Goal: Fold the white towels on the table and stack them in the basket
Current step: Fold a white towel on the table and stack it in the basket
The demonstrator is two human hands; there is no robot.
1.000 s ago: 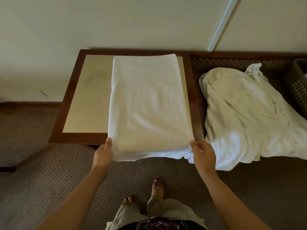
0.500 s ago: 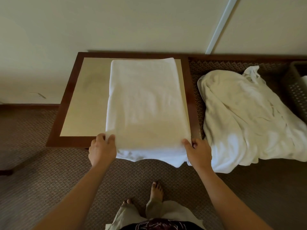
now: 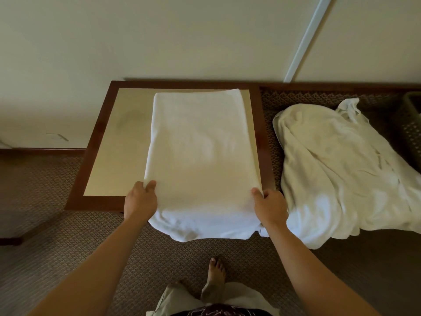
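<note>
Two bare forearms reach forward from the bottom of the view, above a bare foot [image 3: 216, 273] on the patterned carpet [image 3: 57, 247]. At the near edge of the table [image 3: 100, 137], the left hand [image 3: 140, 200] grips the near left corner of the folded white towel [image 3: 200, 151], fingers curled over the cloth, while the right hand [image 3: 270, 207] pinches the near right corner, thumb on top. That towel lies lengthwise on the tabletop's right half, its near end hanging over the table's front edge. Just right of the table, a crumpled heap of white towels [image 3: 341, 169] rests on the carpet. Farther right, at the frame edge, stands a dark woven basket [image 3: 411, 133]. Behind everything rises a pale wall [image 3: 159, 37].
</note>
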